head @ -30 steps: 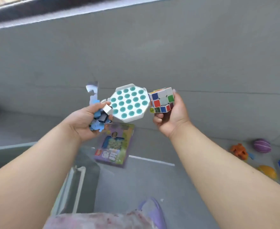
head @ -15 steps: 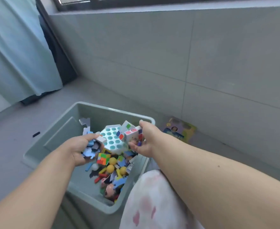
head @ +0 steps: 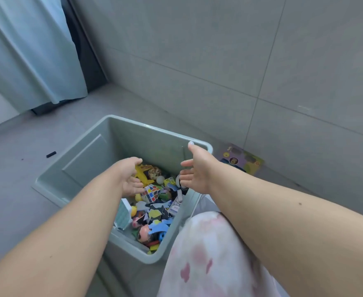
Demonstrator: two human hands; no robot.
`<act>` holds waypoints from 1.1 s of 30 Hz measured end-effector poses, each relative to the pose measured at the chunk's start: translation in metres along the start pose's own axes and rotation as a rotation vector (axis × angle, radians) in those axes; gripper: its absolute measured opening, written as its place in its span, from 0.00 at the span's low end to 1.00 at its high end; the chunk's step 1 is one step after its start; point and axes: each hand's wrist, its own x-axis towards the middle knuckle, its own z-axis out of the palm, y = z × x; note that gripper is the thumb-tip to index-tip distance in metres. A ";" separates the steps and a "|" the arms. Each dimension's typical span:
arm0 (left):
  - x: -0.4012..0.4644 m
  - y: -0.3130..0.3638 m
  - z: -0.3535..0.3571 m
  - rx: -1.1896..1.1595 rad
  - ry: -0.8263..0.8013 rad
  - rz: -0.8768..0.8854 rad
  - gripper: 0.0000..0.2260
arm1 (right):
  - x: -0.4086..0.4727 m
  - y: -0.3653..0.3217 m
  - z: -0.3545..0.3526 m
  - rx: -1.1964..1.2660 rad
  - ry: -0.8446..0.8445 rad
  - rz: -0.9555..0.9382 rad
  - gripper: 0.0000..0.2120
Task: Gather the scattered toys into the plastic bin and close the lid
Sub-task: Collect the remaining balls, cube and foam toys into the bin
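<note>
- The grey-green plastic bin (head: pixel 84 166) stands open on the grey tiled floor (head: pixel 11 189), smooth-walled with rounded corners and a flat rim.
- Both hands hang over it holding nothing: the left hand (head: pixel 131 179) has loose fingers above the pile, and the right hand (head: pixel 197 170) is spread with fingers apart.
- Inside lies a jumble of toys: a puzzle cube (head: pixel 151 192) with coloured squares on white, flat blue jigsaw pieces (head: pixel 160 226), a yellow plastic figure (head: pixel 143 173) and a white octagonal bubble toy (head: pixel 123 214) standing on edge.
- A small printed card (head: pixel 175 205) carries writing too blurred to read.
- A purple-and-green puzzle box (head: pixel 243 160) lies beside the wall, outside the bin; its print is illegible.
- A pale blue curtain (head: pixel 30 50) hangs in soft folds.
</note>
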 end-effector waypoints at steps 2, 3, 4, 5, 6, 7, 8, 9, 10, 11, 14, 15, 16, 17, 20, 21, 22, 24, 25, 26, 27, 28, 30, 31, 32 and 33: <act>-0.002 0.007 0.012 0.000 -0.021 0.029 0.27 | -0.002 -0.002 -0.006 -0.002 -0.012 -0.013 0.33; -0.006 0.011 0.021 -0.001 -0.036 0.046 0.25 | -0.005 -0.003 -0.010 0.004 -0.023 -0.021 0.32; -0.008 0.015 0.030 0.006 -0.049 0.065 0.24 | -0.008 -0.005 -0.014 0.018 -0.032 -0.030 0.31; -0.012 0.020 0.040 0.016 -0.064 0.080 0.22 | -0.011 -0.007 -0.020 0.035 -0.039 -0.043 0.30; -0.016 0.025 0.052 0.032 -0.079 0.096 0.20 | -0.015 -0.010 -0.027 0.055 -0.041 -0.058 0.30; -0.021 0.029 0.065 0.051 -0.096 0.116 0.18 | -0.020 -0.012 -0.036 0.073 -0.035 -0.074 0.29; -0.026 0.034 0.079 0.073 -0.117 0.137 0.17 | -0.025 -0.015 -0.047 0.089 -0.023 -0.092 0.29; -0.032 0.038 0.096 0.098 -0.145 0.156 0.15 | -0.031 -0.018 -0.060 0.102 -0.002 -0.112 0.29; -0.038 0.042 0.114 0.131 -0.176 0.175 0.14 | -0.036 -0.021 -0.074 0.113 0.025 -0.134 0.29; -0.044 0.044 0.134 0.166 -0.205 0.195 0.13 | -0.042 -0.024 -0.089 0.124 0.055 -0.155 0.28; -0.065 0.045 0.203 0.288 -0.302 0.247 0.12 | -0.065 -0.029 -0.146 0.173 0.171 -0.214 0.26; -0.073 0.043 0.228 0.334 -0.336 0.263 0.11 | -0.073 -0.029 -0.168 0.192 0.217 -0.230 0.25; -0.081 0.039 0.253 0.383 -0.370 0.279 0.10 | -0.083 -0.028 -0.190 0.211 0.267 -0.244 0.24; -0.089 0.033 0.278 0.432 -0.403 0.292 0.10 | -0.092 -0.025 -0.214 0.234 0.318 -0.254 0.23; -0.110 0.006 0.352 0.579 -0.505 0.322 0.10 | -0.119 -0.007 -0.285 0.312 0.473 -0.268 0.21; -0.115 -0.006 0.374 0.624 -0.533 0.329 0.09 | -0.128 0.002 -0.308 0.337 0.525 -0.267 0.20; -0.120 -0.019 0.396 0.666 -0.559 0.332 0.09 | -0.138 0.013 -0.331 0.360 0.579 -0.263 0.19; -0.125 -0.050 0.433 0.742 -0.618 0.317 0.08 | -0.158 0.037 -0.372 0.400 0.687 -0.244 0.18; -0.126 -0.067 0.448 0.780 -0.648 0.302 0.08 | -0.167 0.050 -0.391 0.418 0.735 -0.230 0.17; -0.126 -0.085 0.463 0.818 -0.677 0.283 0.09 | -0.176 0.065 -0.410 0.438 0.778 -0.213 0.16; -0.125 -0.103 0.477 0.851 -0.698 0.260 0.08 | -0.184 0.080 -0.429 0.458 0.819 -0.195 0.15; -0.124 -0.120 0.488 0.880 -0.712 0.235 0.08 | -0.191 0.095 -0.447 0.476 0.857 -0.174 0.15; -0.123 -0.155 0.508 0.932 -0.721 0.187 0.08 | -0.202 0.125 -0.478 0.488 0.929 -0.123 0.15; -0.122 -0.171 0.515 0.952 -0.721 0.167 0.08 | -0.206 0.139 -0.492 0.478 0.961 -0.095 0.15; -0.121 -0.187 0.521 0.965 -0.723 0.146 0.08 | -0.208 0.152 -0.503 0.458 0.991 -0.062 0.15; -0.120 -0.202 0.526 0.972 -0.723 0.125 0.08 | -0.209 0.165 -0.514 0.428 1.017 -0.027 0.14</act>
